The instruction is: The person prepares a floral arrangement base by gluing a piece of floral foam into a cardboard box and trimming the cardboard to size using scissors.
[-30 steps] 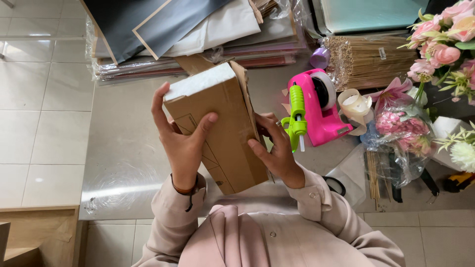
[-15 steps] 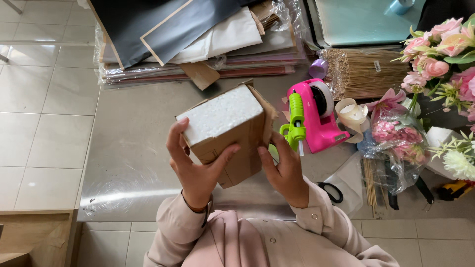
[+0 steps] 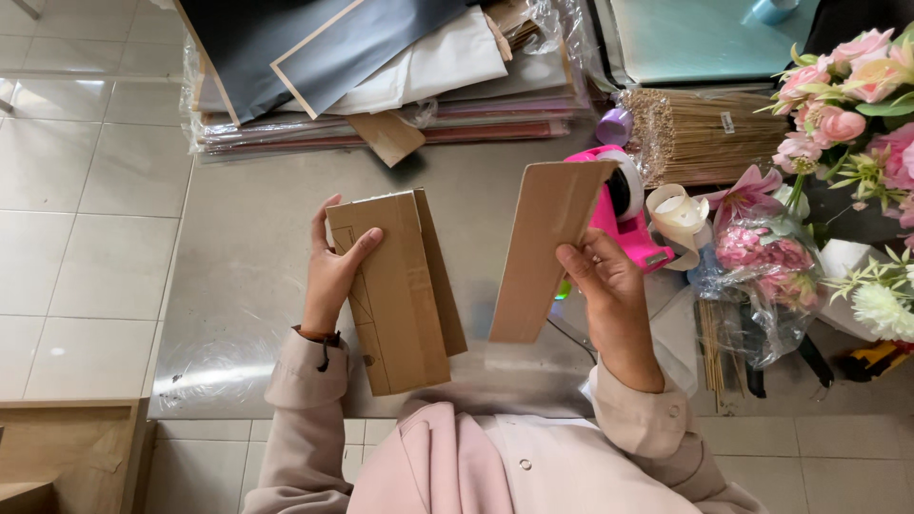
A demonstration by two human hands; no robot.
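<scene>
- Left hand, centre-left of the frame: grip pinches the flattened cardboard box, thumb over its face, steadying it above the bench.
- Right hand: grip clamps 1 cardboard panel, held apart, tilted for inspection.
- Pink tape dispenser stands behind.

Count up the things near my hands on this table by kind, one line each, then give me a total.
Cardboard pieces: 2, a flat box under the left hand and a panel in the right hand
Pink tape dispensers: 1
Ribbon rolls: 1
Bundles of sticks: 1
Total: 5
</scene>
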